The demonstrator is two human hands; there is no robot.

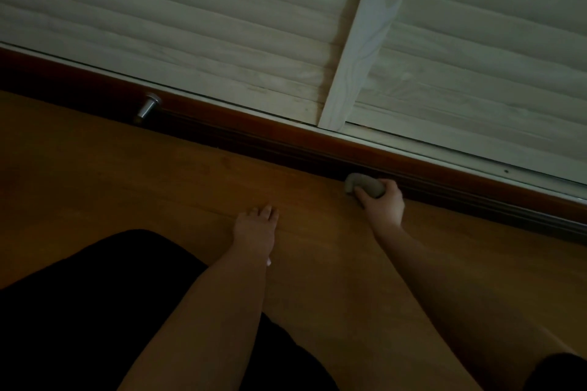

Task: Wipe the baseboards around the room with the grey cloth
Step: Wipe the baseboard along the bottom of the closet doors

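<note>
While left hand [255, 227] lies flat on floor [127, 174], right hand [382, 198] grips grey cloth [362, 184] against baseboard [286, 136].

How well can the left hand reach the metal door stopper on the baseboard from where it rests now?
Probably yes. The left hand lies flat on the wooden floor, and only bare floor shows between it and the door stopper on the baseboard. It would likely need a forward stretch.
</note>
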